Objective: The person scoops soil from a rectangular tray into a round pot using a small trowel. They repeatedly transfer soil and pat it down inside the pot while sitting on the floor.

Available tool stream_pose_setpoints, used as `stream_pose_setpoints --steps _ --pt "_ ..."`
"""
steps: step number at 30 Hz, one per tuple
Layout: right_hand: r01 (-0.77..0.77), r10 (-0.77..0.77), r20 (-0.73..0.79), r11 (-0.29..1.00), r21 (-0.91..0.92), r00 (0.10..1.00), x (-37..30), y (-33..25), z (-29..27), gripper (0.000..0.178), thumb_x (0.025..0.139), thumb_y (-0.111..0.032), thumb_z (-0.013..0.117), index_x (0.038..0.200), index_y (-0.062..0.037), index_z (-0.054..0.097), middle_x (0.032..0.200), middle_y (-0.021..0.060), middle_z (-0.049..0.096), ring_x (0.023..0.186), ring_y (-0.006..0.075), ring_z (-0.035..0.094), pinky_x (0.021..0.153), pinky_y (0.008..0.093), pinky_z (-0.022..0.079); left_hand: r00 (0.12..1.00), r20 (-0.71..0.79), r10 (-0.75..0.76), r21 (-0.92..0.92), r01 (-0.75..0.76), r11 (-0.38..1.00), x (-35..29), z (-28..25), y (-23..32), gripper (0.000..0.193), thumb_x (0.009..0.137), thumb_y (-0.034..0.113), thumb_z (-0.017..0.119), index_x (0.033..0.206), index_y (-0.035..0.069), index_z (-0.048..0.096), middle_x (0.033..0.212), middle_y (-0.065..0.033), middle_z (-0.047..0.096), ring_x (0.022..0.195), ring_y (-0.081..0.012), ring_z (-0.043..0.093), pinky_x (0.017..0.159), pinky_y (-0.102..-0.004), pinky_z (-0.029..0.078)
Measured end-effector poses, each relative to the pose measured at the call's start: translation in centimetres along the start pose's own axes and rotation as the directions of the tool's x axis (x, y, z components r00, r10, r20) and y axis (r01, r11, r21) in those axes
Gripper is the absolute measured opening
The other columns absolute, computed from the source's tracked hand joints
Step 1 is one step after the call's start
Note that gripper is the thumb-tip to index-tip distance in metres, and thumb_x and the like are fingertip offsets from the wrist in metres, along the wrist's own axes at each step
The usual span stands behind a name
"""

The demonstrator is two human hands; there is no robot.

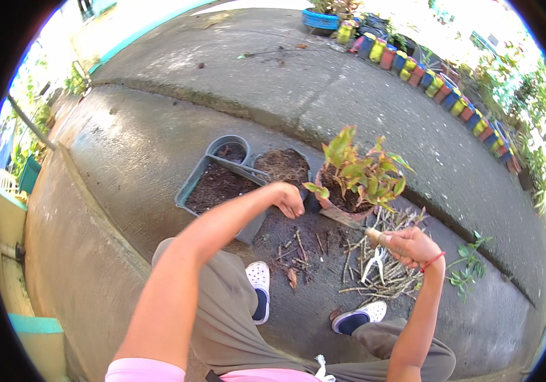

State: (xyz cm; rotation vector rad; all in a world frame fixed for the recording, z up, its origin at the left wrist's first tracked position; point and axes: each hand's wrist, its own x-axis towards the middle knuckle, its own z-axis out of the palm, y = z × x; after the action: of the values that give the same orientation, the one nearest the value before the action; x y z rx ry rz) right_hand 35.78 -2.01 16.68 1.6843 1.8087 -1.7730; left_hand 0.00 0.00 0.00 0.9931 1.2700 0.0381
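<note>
The potted plant (359,175) is sitting on the wet concrete ground (158,146), its green and yellowish leaves spreading over dark soil in a terracotta-coloured pot. The right hand (413,245) is curling tight around the wooden handle of a trowel (349,223), whose flat blade is pointing at the pot's base. The left hand (290,200) is closing loosely just beside the pot's rim. Dry twigs (381,267) are lying scattered near a grey rectangular planter (219,188) of crumbly soil.
</note>
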Motion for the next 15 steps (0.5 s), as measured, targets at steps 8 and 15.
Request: stream_pose_setpoints --steps 8,15 --pt "0.34 -0.332 0.116 0.939 -0.058 0.936 6.4 -4.8 8.6 0.036 0.085 -0.031 0.057 0.116 -0.0135 0.058 0.057 -0.0005 0.048 0.044 0.0068 0.043 0.038 0.0226 0.032 0.804 -0.576 0.148 0.784 0.491 0.38 -7.9 -15.6 -12.3 0.019 0.071 0.026 0.056 0.076 0.012 0.067 0.078 -0.0138 0.064 0.072 -0.0316 0.062 0.065 -0.0414 0.049" --pt "0.494 -0.783 -0.022 0.414 -0.764 0.622 16.4 -8.1 18.9 0.038 0.078 -0.021 0.058 0.116 -0.0234 0.055 0.088 0.0117 0.058 0.077 0.0318 0.061 0.065 0.0434 0.049 0.484 -0.872 0.066 0.36 0.547 0.756 -8.5 -15.3 -19.3 0.022 0.07 0.011 0.057 0.088 0.002 0.066 0.096 -0.0198 0.062 0.091 -0.0311 0.061 0.079 -0.038 0.05"
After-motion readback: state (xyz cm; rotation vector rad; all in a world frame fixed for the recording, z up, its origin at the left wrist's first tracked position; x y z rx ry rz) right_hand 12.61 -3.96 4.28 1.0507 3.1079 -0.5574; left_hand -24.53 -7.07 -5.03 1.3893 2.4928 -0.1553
